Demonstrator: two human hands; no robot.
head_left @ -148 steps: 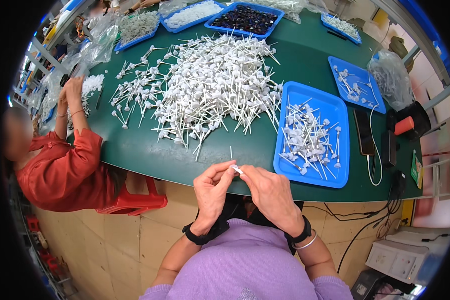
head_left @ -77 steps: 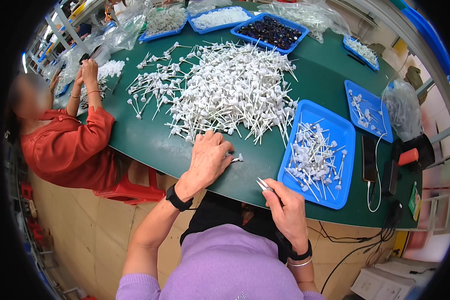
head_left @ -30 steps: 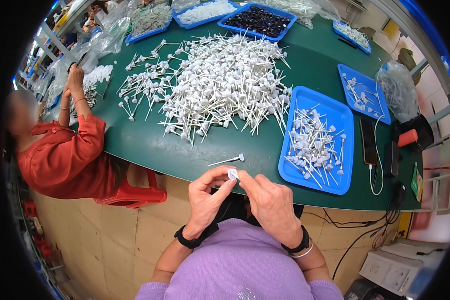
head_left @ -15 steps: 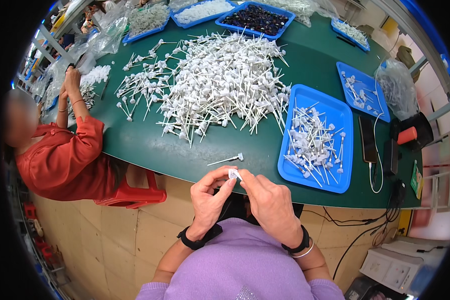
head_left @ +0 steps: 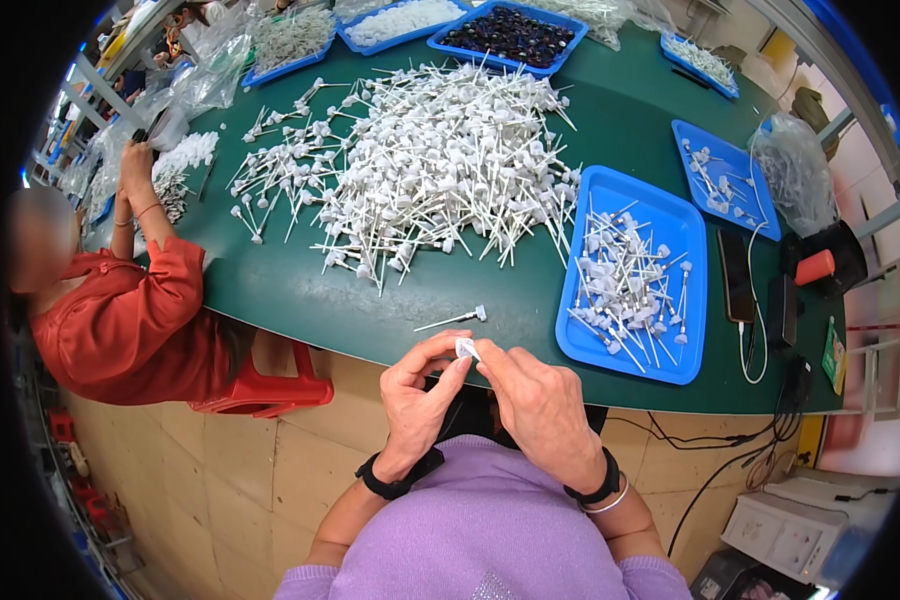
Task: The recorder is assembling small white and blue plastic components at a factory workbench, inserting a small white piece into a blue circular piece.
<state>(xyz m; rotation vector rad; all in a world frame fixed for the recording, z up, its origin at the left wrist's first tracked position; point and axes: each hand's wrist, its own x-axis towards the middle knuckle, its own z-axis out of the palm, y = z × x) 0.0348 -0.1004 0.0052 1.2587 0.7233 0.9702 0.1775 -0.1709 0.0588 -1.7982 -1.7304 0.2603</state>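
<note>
Closest in, the person's left hand point(head_left: 422, 400) and right hand point(head_left: 542, 410) meet just below the table's near edge, fingertips curled together and pinching a small white plastic piece point(head_left: 466, 347) between them; both hands are closed around it, with a black band at each wrist above lilac knitted sleeves. Just beyond the hands, a single white stick with a flared cap point(head_left: 452, 320) lies alone on the smooth green table point(head_left: 270, 290). To the right of it sits a shallow blue tray point(head_left: 580, 345) with rounded corners, holding a loose scatter of similar thin white sticks with capped ends. Past that, in the middle of the table, a big tangled heap of white sticks point(head_left: 440, 160) spreads out, thinning toward the left. A black phone point(head_left: 736, 275) lies beside the tray with a white cable trailing from it. At the left edge another person in an orange-red top point(head_left: 130, 320) sits on a red stool, hands on the table. Farthest off, more blue trays line the back, one filled with small dark beads point(head_left: 510, 25), and a crinkled clear bag point(head_left: 792, 175) stands at the right.
</note>
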